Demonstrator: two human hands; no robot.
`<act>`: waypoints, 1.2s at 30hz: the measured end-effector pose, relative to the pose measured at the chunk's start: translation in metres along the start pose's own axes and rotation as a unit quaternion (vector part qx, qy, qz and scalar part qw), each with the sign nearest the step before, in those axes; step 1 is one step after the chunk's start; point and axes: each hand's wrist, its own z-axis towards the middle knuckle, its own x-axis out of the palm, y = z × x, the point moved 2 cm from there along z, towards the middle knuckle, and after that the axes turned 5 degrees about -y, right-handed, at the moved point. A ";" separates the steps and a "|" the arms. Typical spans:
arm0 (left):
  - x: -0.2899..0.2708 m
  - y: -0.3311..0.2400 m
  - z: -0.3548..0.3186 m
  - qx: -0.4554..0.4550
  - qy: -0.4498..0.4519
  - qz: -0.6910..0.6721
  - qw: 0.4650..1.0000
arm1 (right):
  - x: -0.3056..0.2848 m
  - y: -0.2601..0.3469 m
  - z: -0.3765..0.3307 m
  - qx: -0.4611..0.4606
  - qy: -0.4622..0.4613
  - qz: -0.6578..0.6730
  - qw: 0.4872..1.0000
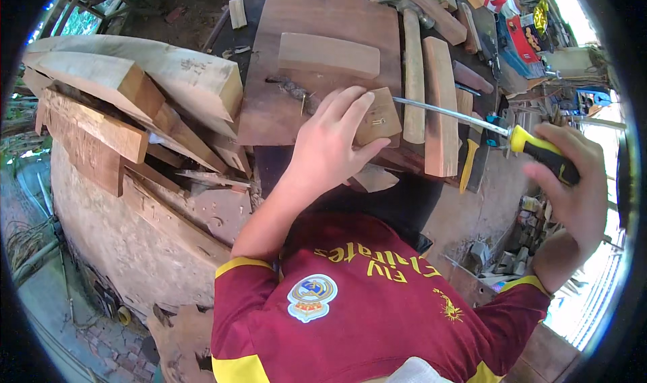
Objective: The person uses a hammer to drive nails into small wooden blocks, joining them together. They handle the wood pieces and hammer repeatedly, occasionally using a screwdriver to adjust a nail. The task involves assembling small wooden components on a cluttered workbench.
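My left hand (331,143) is closed around a small wooden block (381,106), holding it near the front edge of a flat wooden board (266,116). A small metal screw or fastener (378,121) shows on the block's near face. My right hand (581,181), out at the right, grips the yellow-and-black handle of a screwdriver (465,118). Its long shaft points left, and the tip reaches the block's right edge; whether it touches is hard to tell. Beside my left fingers, a thin screw or nail (302,105) is next to a dark, ragged piece (290,86).
A flat wooden piece (329,54) lies on the board. Right of it are a hammer (413,79), a long wooden block (440,106) and a yellow-handled tool (468,166). Thick timber beams (195,79) are stacked at the left. Assorted tools and packages crowd the far right.
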 end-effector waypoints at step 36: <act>-0.050 -0.014 -0.047 -0.098 -0.199 -0.277 0.935 | 0.224 0.035 -0.151 0.170 -0.188 0.502 0.827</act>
